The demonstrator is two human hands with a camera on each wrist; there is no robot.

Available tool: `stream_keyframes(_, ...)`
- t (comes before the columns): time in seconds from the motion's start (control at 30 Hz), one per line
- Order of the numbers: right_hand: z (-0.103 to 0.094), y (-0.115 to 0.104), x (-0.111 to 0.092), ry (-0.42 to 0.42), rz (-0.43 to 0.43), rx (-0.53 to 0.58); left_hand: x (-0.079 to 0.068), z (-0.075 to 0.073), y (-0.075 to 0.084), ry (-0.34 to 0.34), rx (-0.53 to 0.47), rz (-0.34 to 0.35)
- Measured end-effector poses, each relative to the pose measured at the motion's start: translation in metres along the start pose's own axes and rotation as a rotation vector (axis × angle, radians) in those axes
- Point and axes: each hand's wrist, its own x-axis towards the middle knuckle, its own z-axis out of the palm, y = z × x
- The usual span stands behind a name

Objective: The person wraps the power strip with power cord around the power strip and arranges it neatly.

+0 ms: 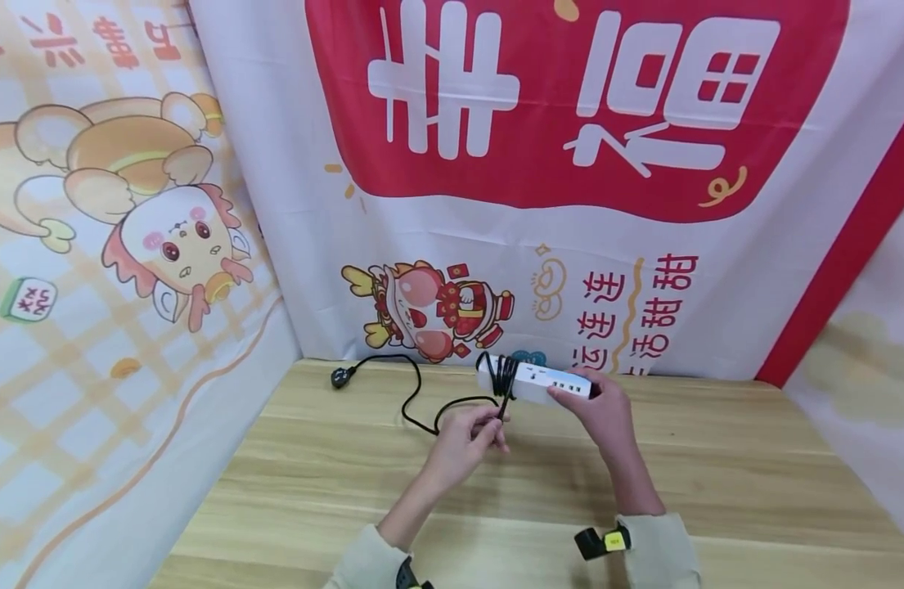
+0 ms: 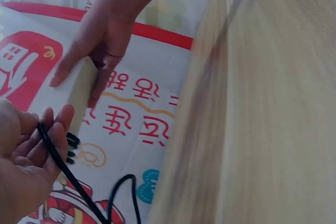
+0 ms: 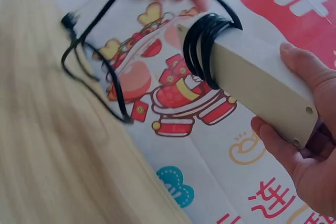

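Observation:
A white power strip [image 1: 536,381] is held above the table, its right end gripped by my right hand [image 1: 604,409] between thumb and fingers. Several turns of black cord [image 3: 202,51] wrap around the strip's other end. My left hand [image 1: 462,442] pinches the cord [image 2: 63,163] between thumb and fingertips, just below and left of the wrapped part. From there the loose cord curves left to a black plug [image 1: 340,377] near the table's back edge. Sockets show on the strip's face in the head view, and its plain side appears in the right wrist view.
The wooden table [image 1: 334,499] meets a white and red printed cloth [image 1: 437,221] hanging behind it. Another printed cloth [image 1: 113,327] hangs on the left side. Dark wrist straps with a yellow-marked device [image 1: 612,541] sit at the sleeves.

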Motion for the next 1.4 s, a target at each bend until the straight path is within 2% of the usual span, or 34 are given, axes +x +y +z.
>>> stream_keyframes(0.1, 0.001, 0.001, 0.005, 0.016, 0.056, 0.08, 0.001, 0.003, -0.011, -0.032, 0.018, -0.01)
stream_keyframes(0.27, 0.004, 0.003, 0.005, 0.027, 0.118, 0.143, 0.002, 0.007, -0.032, -0.109, 0.079, 0.03)
stream_keyframes(0.37, 0.006, 0.001, 0.003, 0.022, 0.117, 0.175, 0.003, 0.009, -0.04, -0.132, 0.095, 0.046)
stream_keyframes(0.6, 0.008, -0.012, -0.001, -0.011, 0.086, 0.218, 0.013, 0.008, -0.055, -0.157, 0.124, -0.004)
stream_keyframes(0.77, 0.008, -0.02, -0.004, -0.037, 0.075, 0.251, 0.021, 0.005, -0.064, -0.163, 0.093, -0.004)
stream_keyframes(0.83, 0.008, -0.022, -0.006, -0.055, 0.058, 0.281, 0.023, 0.006, -0.066, -0.166, 0.094, 0.003)
stream_keyframes(0.97, 0.009, -0.025, -0.009, -0.126, -0.004, 0.319, 0.027, 0.006, -0.071, -0.17, 0.078, -0.026)
stream_keyframes(1.1, 0.008, -0.027, -0.01, -0.192, -0.058, 0.312, 0.034, 0.001, -0.076, -0.176, 0.027, -0.056)
stream_keyframes(1.3, 0.003, -0.026, -0.01, -0.261, -0.142, 0.325, 0.048, -0.01, -0.075, -0.288, -0.141, -0.144)
stream_keyframes(1.33, 0.002, -0.026, -0.01, -0.269, -0.15, 0.329, 0.051, -0.012, -0.075, -0.309, -0.151, -0.137)
stream_keyframes(1.37, 0.002, -0.026, -0.01, -0.278, -0.158, 0.333, 0.054, -0.015, -0.074, -0.323, -0.116, -0.115)
stream_keyframes(1.4, 0.001, -0.026, -0.011, -0.287, -0.165, 0.335, 0.054, -0.019, -0.071, -0.329, -0.043, -0.033)
